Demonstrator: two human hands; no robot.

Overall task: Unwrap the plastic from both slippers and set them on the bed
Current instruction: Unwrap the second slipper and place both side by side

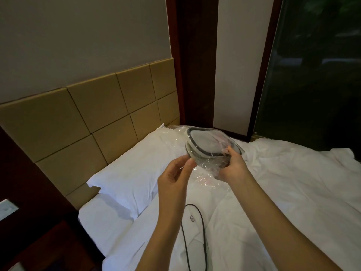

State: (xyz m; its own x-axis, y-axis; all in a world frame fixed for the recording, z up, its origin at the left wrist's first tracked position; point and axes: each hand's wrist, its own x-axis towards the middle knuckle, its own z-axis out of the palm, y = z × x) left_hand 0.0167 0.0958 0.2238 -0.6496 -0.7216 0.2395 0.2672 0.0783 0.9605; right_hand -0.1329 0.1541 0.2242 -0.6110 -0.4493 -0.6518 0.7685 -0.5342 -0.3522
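A white slipper with black trim (207, 142), still inside clear plastic wrap (210, 167), is held up above the bed. My right hand (233, 165) grips its right end through the plastic. My left hand (176, 177) pinches the wrap at the slipper's left edge. A second white slipper with black trim (193, 231) lies bare on the white duvet (283, 192) below my arms, partly hidden by my left forearm. Loose plastic trails under the held slipper.
A white pillow (134, 173) lies at the left against a tan padded headboard (82, 118). A dark wooden nightstand (39, 243) stands at the lower left. A dark window (316, 75) and a wooden frame rise behind the bed.
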